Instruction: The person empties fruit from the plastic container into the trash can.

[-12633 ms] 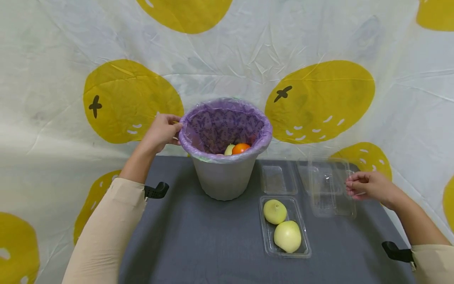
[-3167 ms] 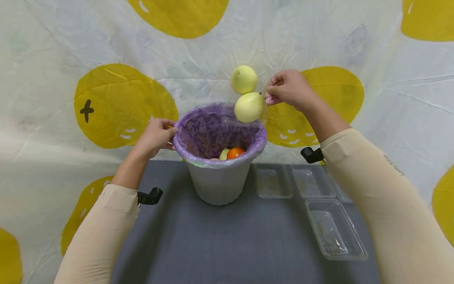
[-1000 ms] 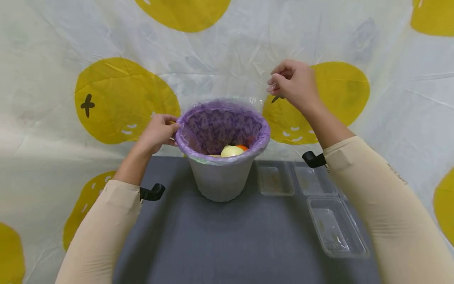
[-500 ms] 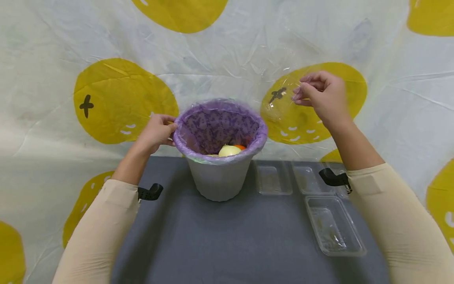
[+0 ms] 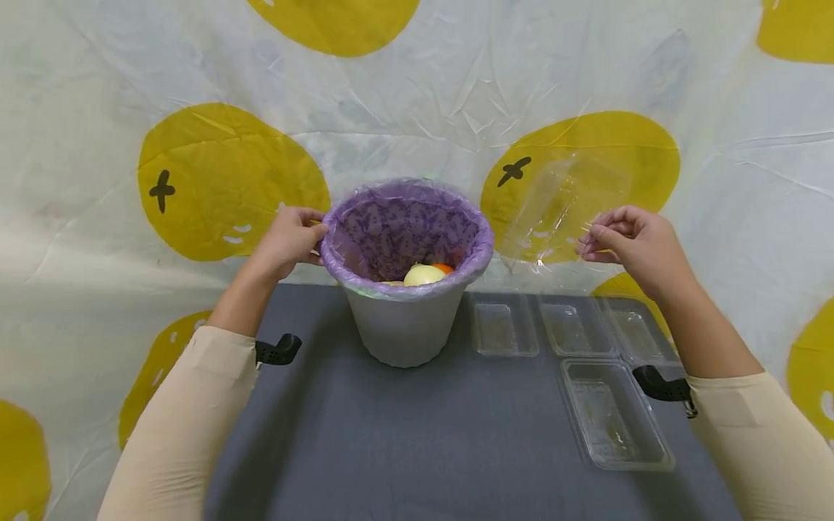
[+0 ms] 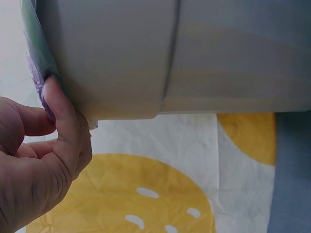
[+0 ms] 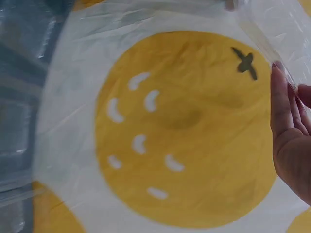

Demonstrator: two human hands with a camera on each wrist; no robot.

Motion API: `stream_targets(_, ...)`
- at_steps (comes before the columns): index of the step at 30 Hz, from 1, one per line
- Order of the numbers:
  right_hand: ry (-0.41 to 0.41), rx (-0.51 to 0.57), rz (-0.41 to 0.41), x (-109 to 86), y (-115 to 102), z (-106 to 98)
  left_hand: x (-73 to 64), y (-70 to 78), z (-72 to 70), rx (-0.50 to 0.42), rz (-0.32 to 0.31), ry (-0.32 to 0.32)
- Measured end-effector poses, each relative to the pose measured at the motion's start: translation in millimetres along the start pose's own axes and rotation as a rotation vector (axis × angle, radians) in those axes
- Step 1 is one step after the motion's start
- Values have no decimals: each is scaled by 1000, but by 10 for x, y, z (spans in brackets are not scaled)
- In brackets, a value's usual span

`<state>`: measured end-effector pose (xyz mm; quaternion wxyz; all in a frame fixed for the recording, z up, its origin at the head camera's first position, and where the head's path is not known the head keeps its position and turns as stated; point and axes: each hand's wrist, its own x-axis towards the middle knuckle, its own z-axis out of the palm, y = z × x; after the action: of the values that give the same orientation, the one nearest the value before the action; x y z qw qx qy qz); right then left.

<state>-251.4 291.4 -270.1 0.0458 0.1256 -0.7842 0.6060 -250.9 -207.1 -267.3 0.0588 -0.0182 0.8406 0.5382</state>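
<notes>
A light grey bin [image 5: 404,333], lined with a purple patterned bag [image 5: 407,228], stands at the back of the table. My left hand [image 5: 289,242] pinches its lined rim at the left; the left wrist view shows thumb and fingers [image 6: 68,126] on the bag's edge. Inside the bin, a pale yellow round fruit [image 5: 423,276] lies in front of an orange-red one [image 5: 444,268], partly hiding it. To the right of the bin, my right hand [image 5: 635,250] holds a clear plastic tray [image 5: 554,202] by its edge, tilted up in the air with nothing in it.
Several clear trays sit on the grey table [image 5: 443,449] right of the bin: a back row with a left tray [image 5: 504,329], a middle one [image 5: 576,329] and a right one [image 5: 638,336], plus a front tray [image 5: 619,412]. A fruit-print cloth [image 5: 404,108] hangs behind.
Two pale fruits have left the tray that my right hand tipped over the bin; one now shows inside. That hand has since moved right and down with the tray. My left hand stays at the rim.
</notes>
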Motion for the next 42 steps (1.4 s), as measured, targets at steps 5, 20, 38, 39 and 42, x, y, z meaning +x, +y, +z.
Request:
stream_targets(5,-171,-161,77,-209,340,-55,-1,7,10,2,-4,-1)
stream_targets(20,-495,-196,337,-614,1055,252,23,44,27,12,-12,0)
stream_targets(38,-751,-117,528,-843,1486,498,1,24,13,11,-6,5)
stream_targets(39,-748,-115,534,-854,1498,508,3,28,14,11,-7,4)
stream_targets(42,-737,-118,557,-886,1526,538,12,35,17,13,-10,6)
